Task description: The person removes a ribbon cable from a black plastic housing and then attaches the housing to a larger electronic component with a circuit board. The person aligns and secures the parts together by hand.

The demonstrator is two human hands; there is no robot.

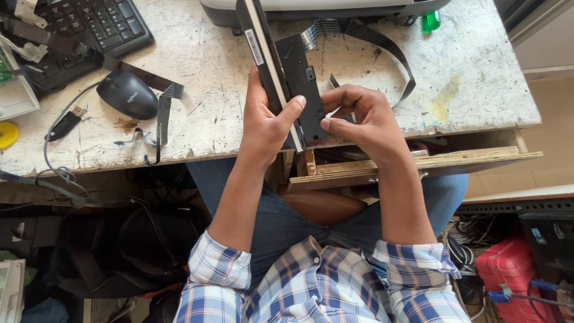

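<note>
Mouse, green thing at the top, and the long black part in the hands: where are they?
Mouse [127, 94], head view, middle of its black top.
Green thing [430, 21], head view, its rounded body by the desk's far edge.
Long black part [266, 66], head view, its narrow side above the left hand [266, 122].

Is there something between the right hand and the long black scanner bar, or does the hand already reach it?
Nothing visible stands between them. The right hand already touches the black part attached to the scanner bar, which the left hand grips above the desk.
</note>
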